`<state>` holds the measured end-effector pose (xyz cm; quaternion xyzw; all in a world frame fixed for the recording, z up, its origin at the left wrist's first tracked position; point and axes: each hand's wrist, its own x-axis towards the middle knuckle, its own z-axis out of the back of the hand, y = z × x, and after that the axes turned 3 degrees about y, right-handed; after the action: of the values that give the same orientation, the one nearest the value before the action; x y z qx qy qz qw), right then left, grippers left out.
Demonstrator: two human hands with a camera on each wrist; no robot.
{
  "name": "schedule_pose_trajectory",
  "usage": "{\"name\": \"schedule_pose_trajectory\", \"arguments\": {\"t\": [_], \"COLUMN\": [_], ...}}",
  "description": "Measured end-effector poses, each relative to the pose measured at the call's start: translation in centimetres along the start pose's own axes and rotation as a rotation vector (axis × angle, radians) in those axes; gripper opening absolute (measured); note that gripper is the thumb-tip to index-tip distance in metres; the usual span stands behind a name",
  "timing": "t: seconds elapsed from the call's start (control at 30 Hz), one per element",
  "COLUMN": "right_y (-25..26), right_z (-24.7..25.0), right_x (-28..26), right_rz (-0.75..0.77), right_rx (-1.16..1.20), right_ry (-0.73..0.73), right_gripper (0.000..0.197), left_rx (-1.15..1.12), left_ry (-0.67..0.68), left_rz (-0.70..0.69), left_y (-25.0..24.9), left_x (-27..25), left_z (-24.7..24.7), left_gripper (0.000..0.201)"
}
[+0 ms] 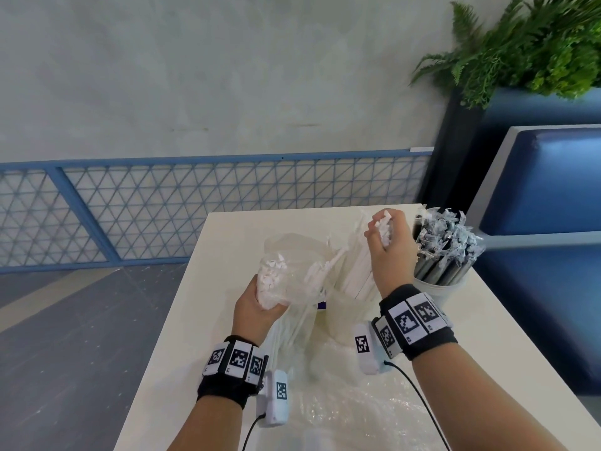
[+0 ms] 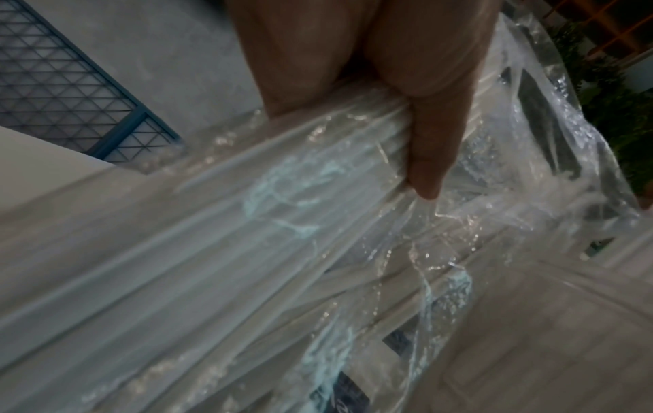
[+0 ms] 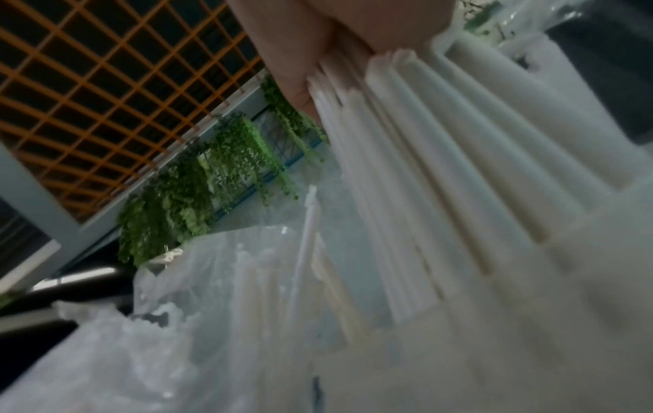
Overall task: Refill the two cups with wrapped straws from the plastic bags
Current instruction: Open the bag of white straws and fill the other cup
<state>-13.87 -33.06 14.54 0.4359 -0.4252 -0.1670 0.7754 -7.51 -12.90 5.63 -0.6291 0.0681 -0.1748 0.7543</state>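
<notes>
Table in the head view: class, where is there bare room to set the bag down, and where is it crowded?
Free: the table's far left corner, beyond the left hand, and the right edge strip below the cup of dark straws. Crowded: the middle, where the bag, the cup of white straws and the right hand meet; crumpled plastic covers the near part.

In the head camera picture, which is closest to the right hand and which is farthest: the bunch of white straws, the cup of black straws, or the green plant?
1. The white straws: gripped in the right hand itself.
2. The cup of black straws: just right of that hand, on the table.
3. The green plant: far off, top right corner.
</notes>
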Motion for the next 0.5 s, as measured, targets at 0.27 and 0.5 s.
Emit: {"name": "schedule_pose_trajectory", "arguments": {"t": [0.27, 0.5], "right_y": [-0.51, -0.16], "right_z": [0.46, 0.9], "right_x": [0.26, 0.28], "right_rz": [-0.008, 0.044], "right_rx": [-0.365, -0.501], "right_ry": [0.159, 0.306], "right_gripper": [0.02, 0.041], "left_rx": [-0.009, -0.043], "left_ry": [0.006, 0.01], "left_rz": [-0.012, -0.006], "left_y": [-0.51, -0.38], "left_x": [-0.28, -0.68], "left_z": [-0.07, 0.06], "left_gripper": [0.058, 0.057]}}
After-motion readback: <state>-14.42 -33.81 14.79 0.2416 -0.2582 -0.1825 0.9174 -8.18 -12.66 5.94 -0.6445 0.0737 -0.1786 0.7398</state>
